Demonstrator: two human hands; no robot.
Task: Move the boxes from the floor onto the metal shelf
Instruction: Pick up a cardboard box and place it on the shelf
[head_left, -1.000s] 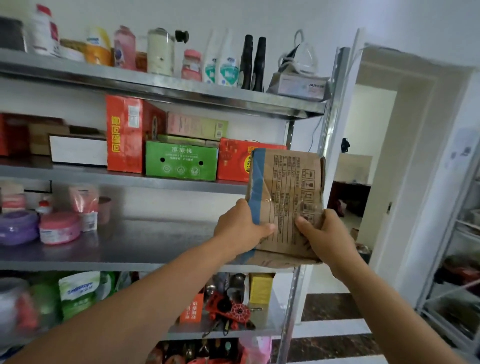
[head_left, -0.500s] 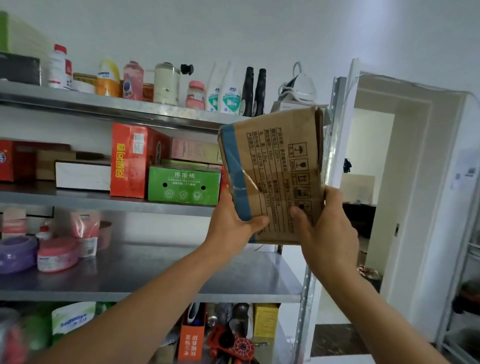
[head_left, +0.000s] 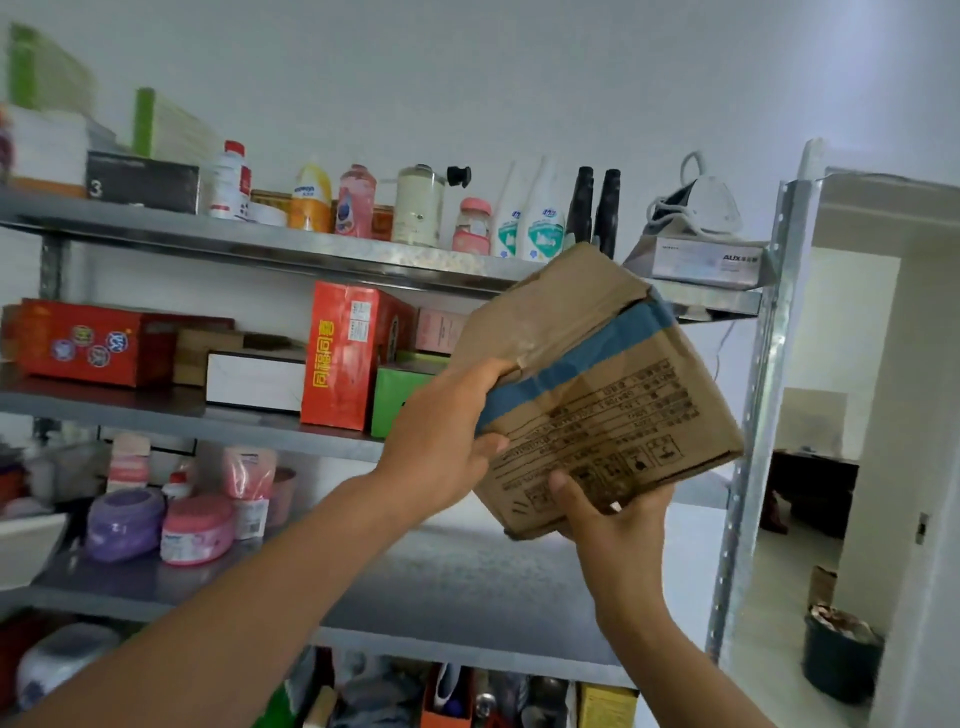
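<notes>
Before metal shelf (head_left: 467, 587), cardboard box (head_left: 597, 395), long axis up-right.

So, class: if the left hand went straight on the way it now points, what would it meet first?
The cardboard box it grips: the left hand points up and right into it. Beyond that, probably the front edge of the top shelf, though depth is unclear.

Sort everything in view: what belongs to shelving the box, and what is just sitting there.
The job: cardboard box, gripped by the left hand and right hand; metal shelf.

Lying about: red box, green box, pink tub, purple tub, pink bottle, iron.
</notes>
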